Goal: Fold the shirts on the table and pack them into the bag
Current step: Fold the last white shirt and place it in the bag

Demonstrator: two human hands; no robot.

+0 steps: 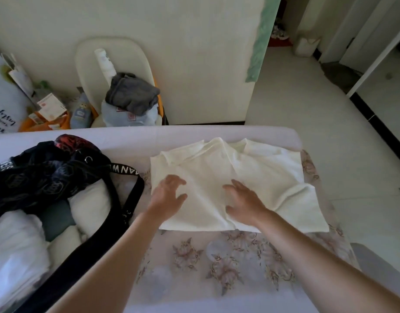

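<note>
Left hand [167, 195] and right hand [244, 202], fingers apart and gripping nothing, rest on the half-folded cream cotton shirt [257, 168] at the far right corner of the floral-clothed table [217, 267] — smooth creases outward, square edges before the next fold. Black patterned fabric bag [47, 175] sits at the left edge.

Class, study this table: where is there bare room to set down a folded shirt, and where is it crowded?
Bare: the floral tablecloth on the near side of the cream shirt, down to the near edge; also a plain strip beyond its collar, along the far edge. Crowded: the left side, with the black bag, its strap and white bundles.
</note>
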